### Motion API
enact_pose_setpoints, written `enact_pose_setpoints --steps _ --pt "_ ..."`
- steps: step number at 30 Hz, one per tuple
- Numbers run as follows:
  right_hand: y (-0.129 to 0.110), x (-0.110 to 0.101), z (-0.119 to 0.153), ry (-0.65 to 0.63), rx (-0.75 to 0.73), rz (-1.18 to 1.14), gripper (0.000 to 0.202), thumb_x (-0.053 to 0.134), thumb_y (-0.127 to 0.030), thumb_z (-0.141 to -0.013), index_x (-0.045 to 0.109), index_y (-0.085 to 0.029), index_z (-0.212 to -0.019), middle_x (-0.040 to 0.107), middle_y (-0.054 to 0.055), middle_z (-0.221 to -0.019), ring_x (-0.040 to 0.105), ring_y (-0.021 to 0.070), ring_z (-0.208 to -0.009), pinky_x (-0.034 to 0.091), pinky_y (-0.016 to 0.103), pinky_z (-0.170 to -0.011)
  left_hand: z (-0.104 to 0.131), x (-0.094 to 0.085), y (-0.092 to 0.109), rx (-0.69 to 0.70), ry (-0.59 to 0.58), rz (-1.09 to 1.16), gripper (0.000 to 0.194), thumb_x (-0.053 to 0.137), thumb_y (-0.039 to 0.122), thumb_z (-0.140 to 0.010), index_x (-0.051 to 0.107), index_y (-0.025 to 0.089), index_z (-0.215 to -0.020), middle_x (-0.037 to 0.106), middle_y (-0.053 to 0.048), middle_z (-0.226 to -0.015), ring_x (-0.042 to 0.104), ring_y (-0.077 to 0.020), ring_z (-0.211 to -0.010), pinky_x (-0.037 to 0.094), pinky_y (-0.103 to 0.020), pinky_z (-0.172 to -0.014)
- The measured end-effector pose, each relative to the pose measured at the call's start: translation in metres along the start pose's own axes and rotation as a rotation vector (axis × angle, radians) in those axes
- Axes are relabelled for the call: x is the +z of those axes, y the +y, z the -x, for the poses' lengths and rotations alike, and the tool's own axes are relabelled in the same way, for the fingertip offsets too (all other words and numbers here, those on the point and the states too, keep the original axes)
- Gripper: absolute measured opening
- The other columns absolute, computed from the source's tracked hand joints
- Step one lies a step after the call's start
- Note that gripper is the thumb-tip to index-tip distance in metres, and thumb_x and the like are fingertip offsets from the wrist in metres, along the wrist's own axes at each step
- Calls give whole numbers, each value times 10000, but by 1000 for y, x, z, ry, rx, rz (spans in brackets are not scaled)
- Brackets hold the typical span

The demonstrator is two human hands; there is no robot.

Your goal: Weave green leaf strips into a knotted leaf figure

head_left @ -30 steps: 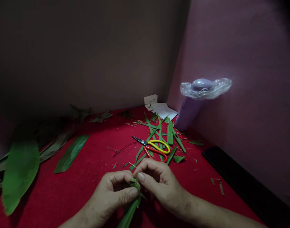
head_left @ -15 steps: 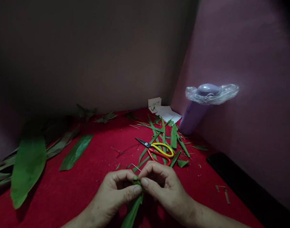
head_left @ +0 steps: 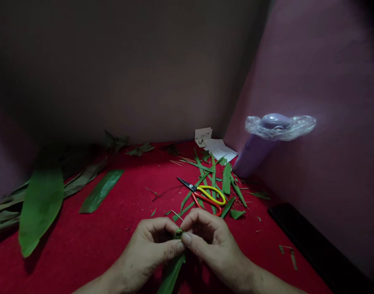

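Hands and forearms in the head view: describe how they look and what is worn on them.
The left hand and right hand are ungloved, with no ring, watch or bracelet showing. The left forearm and right forearm are uncovered as far as they show: no sleeve, cable or clear marking is in view.

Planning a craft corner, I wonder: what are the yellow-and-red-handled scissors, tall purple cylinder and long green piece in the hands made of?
Yellow-and-red-handled scissors: thin dark blades, probably metal; smooth, thick loops suggest plastic-coated handles.
Tall purple cylinder: smooth, soft sheen; plastic or painted metal, I can't tell.
Long green piece: probably plant leaf, satiny, given its lengthwise lines.
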State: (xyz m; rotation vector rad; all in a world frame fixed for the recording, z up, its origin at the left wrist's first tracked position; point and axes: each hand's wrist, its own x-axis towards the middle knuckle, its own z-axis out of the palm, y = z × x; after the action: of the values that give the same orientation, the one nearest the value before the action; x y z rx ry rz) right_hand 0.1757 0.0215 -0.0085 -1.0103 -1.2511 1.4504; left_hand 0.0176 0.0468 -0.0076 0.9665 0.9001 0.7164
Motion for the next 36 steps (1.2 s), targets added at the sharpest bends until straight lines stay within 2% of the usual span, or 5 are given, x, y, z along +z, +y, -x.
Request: enact_pose_setpoints --steps 12,22,31,36 --pt "0 -1 -2 -23 29 -31 128 621 -260 -751 541 -163 -774 470 -42 -637 407 91 -564 313 222 -529 1 1 1 14 28 -19 245 816 259 -553 609 141 -608 578 54 -503 479 -70 -456 363 -186 -460" --pt "-8 -1 -6 -99 123 -112 209 671 -314 -691 536 -161 -736 452 -65 -558 384 67 -480 294 194 -459 0 4 1 5 -1 17 220 819 236 -559 633 136 -622 661 25 -539 560 -89 -491 400 -186 -483" --pt "-4 -2 -7 -45 135 -140 260 686 -348 -690 541 -162 -799 466 -57 -590 404 64 -489 308 177 -443 1 4 4 5 37 44 208 833 231 -530 654 142 -587 676 21 -514 566 -89 -463 409 -182 -463" --pt "0 -3 -7 -46 83 -75 241 656 -364 -724 536 -161 -776 461 -54 -574 399 69 -486 305 178 -433 1 6 6 -2 28 34 178 828 220 -531 670 149 -574 672 21 -493 554 -87 -441 394 -180 -446"
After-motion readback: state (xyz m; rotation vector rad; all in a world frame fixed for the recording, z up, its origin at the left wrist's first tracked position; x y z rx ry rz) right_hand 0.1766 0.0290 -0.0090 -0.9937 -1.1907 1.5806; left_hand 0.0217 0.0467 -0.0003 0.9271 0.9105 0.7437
